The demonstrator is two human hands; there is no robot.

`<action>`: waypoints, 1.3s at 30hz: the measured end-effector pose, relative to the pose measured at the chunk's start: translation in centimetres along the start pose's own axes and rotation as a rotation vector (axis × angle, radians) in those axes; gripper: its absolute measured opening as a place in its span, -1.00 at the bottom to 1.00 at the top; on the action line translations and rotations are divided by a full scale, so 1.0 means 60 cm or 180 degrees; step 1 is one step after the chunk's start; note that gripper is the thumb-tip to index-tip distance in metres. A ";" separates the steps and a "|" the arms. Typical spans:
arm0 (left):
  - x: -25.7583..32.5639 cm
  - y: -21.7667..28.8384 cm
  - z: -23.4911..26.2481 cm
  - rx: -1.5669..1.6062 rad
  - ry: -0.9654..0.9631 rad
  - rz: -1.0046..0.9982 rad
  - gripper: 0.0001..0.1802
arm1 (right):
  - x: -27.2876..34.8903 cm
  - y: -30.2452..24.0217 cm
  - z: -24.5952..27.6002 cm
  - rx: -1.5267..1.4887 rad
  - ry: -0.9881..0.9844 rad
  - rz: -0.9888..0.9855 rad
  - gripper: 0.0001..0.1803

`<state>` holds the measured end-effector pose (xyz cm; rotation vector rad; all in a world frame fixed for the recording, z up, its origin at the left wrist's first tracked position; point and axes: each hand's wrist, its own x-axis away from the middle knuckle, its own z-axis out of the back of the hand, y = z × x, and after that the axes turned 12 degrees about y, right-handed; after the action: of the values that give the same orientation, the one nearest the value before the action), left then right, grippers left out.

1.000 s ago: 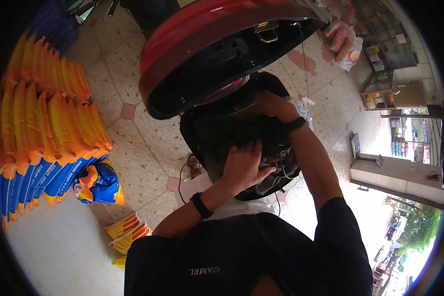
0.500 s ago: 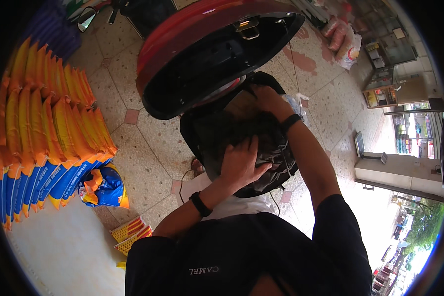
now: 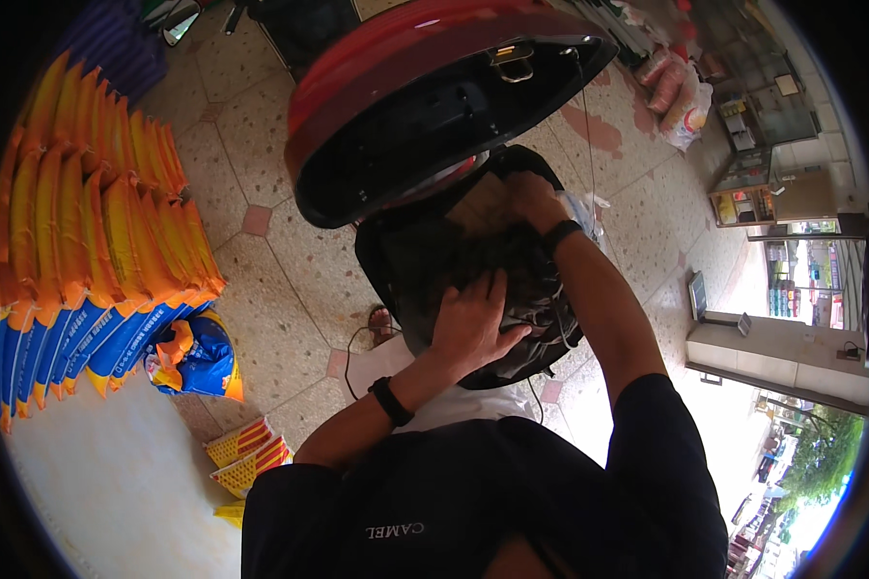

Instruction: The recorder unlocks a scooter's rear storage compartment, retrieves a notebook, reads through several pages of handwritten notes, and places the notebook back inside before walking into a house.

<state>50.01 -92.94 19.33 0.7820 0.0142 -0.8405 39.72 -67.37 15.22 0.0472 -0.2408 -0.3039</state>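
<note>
An open storage box [image 3: 377, 265] with black walls stands in front of me, its domed red lid [image 3: 377, 72] tipped up at the far side. My left hand [image 3: 468, 323] lies with fingers spread on dark, crumpled material [image 3: 541, 314] at the near side of the box. My right hand [image 3: 533, 201] reaches into the far right part. Its fingers look curled down, and their tips are hidden, so what they hold is unclear. Beside them is a flat brown piece [image 3: 480, 205], perhaps card or paper. Deep shadow hides much of the box's inside.
Orange and blue sacks [image 3: 106, 232] are stacked at the left, with a crumpled blue bag [image 3: 208, 357] next to them. Yellow-and-red packs [image 3: 249, 455] lie at lower left. A mirror [image 3: 177, 27] shows at the top. More bags [image 3: 681, 96] sit at far right.
The view has shifted a little, so the lid appears farther right. The brown piece beside my right hand shows lighter and more plainly. My left hand has stayed in place.
</note>
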 end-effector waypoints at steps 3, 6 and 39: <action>0.000 0.002 -0.002 0.0012 -0.0010 -0.0025 -0.07 | -0.001 0.003 -0.012 0.0164 0.0250 0.0426 -0.71; -0.002 0.004 0.001 -0.0011 -0.0037 -0.0040 -0.07 | 0.002 -0.003 -0.018 0.0296 0.0589 0.0766 -0.76; -0.008 -0.062 0.008 0.3283 0.0602 0.1947 -0.39 | 0.478 -0.051 -0.049 -0.6554 0.0860 -0.2575 -0.77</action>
<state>47.03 -94.44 17.58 1.7170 -0.5024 -0.1277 66.11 -78.91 18.65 -1.8781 0.4693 -1.2125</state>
